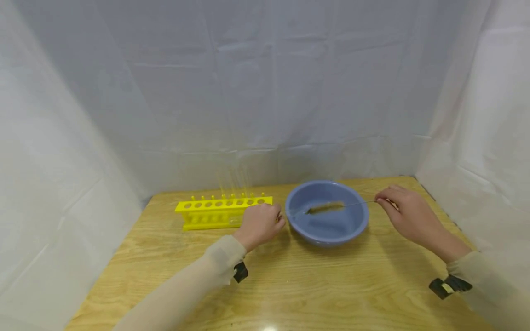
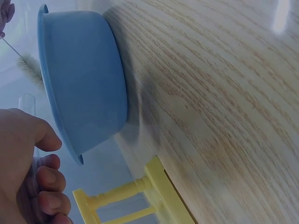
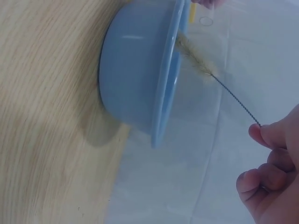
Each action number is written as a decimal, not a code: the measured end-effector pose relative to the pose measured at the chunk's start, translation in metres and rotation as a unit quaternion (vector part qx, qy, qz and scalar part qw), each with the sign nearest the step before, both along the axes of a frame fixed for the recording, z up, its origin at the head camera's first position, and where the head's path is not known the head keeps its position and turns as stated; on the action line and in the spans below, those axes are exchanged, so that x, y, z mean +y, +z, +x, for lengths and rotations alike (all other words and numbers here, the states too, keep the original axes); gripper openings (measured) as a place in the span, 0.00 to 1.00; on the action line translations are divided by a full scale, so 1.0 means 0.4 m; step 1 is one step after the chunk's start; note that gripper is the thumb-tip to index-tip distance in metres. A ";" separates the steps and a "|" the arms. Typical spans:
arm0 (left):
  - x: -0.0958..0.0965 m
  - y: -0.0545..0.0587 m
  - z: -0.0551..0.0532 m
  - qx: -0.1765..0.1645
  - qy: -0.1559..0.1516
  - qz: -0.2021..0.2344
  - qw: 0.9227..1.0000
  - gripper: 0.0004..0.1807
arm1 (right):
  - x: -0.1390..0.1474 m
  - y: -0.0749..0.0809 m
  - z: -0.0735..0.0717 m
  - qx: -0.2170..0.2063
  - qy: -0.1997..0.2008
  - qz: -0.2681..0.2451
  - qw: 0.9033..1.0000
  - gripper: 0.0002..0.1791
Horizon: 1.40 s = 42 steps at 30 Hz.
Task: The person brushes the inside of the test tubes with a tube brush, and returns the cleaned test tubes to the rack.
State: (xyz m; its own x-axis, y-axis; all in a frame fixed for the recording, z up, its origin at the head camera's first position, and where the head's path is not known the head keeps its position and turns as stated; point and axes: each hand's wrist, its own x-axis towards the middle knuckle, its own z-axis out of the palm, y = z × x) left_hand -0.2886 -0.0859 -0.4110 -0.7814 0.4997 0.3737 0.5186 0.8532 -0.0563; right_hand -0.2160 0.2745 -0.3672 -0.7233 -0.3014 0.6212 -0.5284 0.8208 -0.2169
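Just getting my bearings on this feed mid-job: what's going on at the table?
A person's right hand pinches the wire handle of a brush, its bristles over the blue bowl. Their left hand grips a clear tube, its open end toward the brush. At this moment the bristles are outside the tube. Left of the bowl stands a yellow rack with a few more tubes upright in it.

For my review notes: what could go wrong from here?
The right hand pinches the brush by its thin wire, so the brush might twist or slip. The left hand, holding a clear tube, is near the yellow rack and could bump it.
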 end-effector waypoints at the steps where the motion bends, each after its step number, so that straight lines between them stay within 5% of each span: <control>1: 0.001 0.000 -0.001 -0.003 0.002 -0.002 1.000 0.17 | 0.002 0.001 0.002 -0.001 0.002 -0.002 1.000 0.05; 10: 0.002 0.006 -0.009 -0.025 0.013 -0.009 1.000 0.18 | 0.023 0.011 0.010 0.005 0.018 -0.039 0.999 0.07; 27: -0.001 0.008 -0.016 -0.039 0.004 0.002 0.999 0.17 | 0.059 -0.005 0.012 -0.066 0.019 -0.111 0.991 0.08; 35: 0.001 0.006 -0.020 -0.011 -0.020 0.011 1.000 0.15 | 0.063 -0.014 0.001 -0.092 0.025 -0.127 0.987 0.08; 42: 0.006 0.013 -0.016 -0.009 -0.023 0.006 1.000 0.16 | 0.077 -0.017 -0.009 -0.156 0.037 -0.165 0.973 0.11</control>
